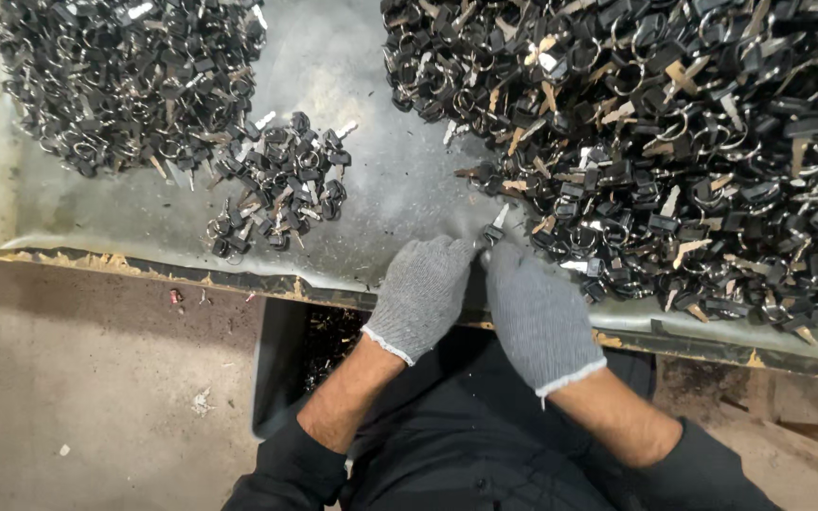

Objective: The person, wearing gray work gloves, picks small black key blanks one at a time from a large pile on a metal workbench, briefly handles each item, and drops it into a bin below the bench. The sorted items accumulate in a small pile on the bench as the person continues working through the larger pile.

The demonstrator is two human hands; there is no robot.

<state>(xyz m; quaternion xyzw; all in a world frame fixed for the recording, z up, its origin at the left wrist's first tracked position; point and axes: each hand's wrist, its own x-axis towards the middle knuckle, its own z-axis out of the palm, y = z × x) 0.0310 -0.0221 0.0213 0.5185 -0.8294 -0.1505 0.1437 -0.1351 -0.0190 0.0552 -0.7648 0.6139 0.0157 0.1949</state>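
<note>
Your left hand [421, 293] and right hand [534, 317] meet at the desk [371, 189] edge, fingers of both pinching one black-headed key [494, 227]. Its blade points up and away from you, and the big key heap [674, 151] lies just right.

Grey knit gloves [418, 293], dark sleeves [286, 468]

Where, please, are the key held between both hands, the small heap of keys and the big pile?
key [497, 223], head view, blade tip.
small heap of keys [281, 185], head view, middle.
big pile [674, 142], head view, centre.
</note>
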